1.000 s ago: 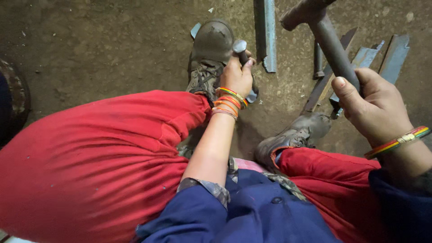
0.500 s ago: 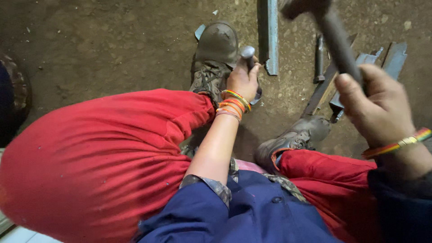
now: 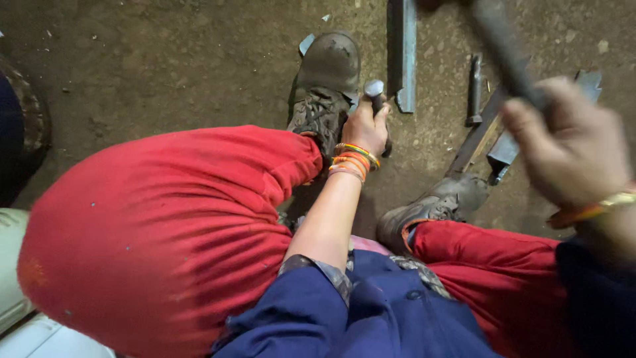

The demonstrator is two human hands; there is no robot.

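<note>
My left hand grips a short steel chisel held upright beside my left boot, its flat round top showing above the fist. Colourful bangles ring that wrist. My right hand, blurred with motion, is raised at the right and holds the dark handle of a hammer; the hammer head is out of the frame at the top. A metal sheet piece pokes out from under the left boot. My right boot rests on a long metal strip.
I squat in red trousers over a dirt floor. A grey steel angle bar lies just right of the chisel. A loose punch or bolt and a cut metal piece lie further right. A dark round object sits at the left edge.
My right hand has lifted the hammer higher and to the right, its head passing out of the top of the frame. The left hand holds the chisel in the same place.
</note>
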